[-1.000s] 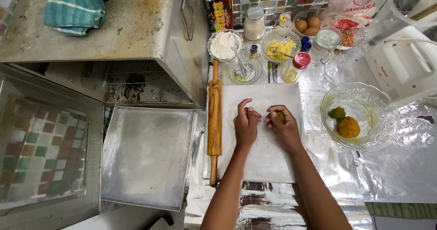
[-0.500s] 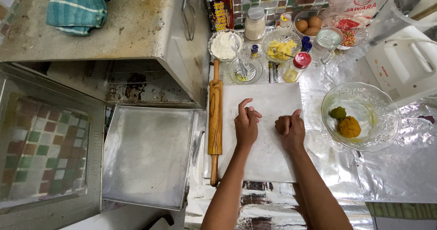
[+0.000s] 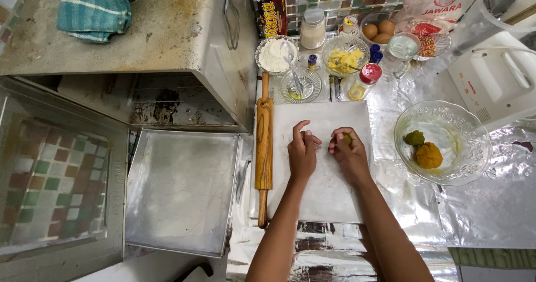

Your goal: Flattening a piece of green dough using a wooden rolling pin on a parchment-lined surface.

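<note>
Both my hands rest over a white board (image 3: pixel 329 193) on a foil-covered counter. My left hand (image 3: pixel 302 151) has its fingers curled around a small greenish bit of dough. My right hand (image 3: pixel 347 150) pinches a small green piece of dough (image 3: pixel 347 140) between its fingertips. The two hands are close together but apart. A wooden rolling pin (image 3: pixel 264 148) lies along the board's left edge.
A glass bowl (image 3: pixel 465 161) at the right holds a green and an orange dough ball. Behind the board stand a flour bowl (image 3: pixel 274 54), small dishes, jars and eggs. A metal baking tray (image 3: pixel 181 190) lies to the left, below an open oven.
My hands drew closer together over the board. The right hand went from pressing flat on the board to pinching a green dough piece.
</note>
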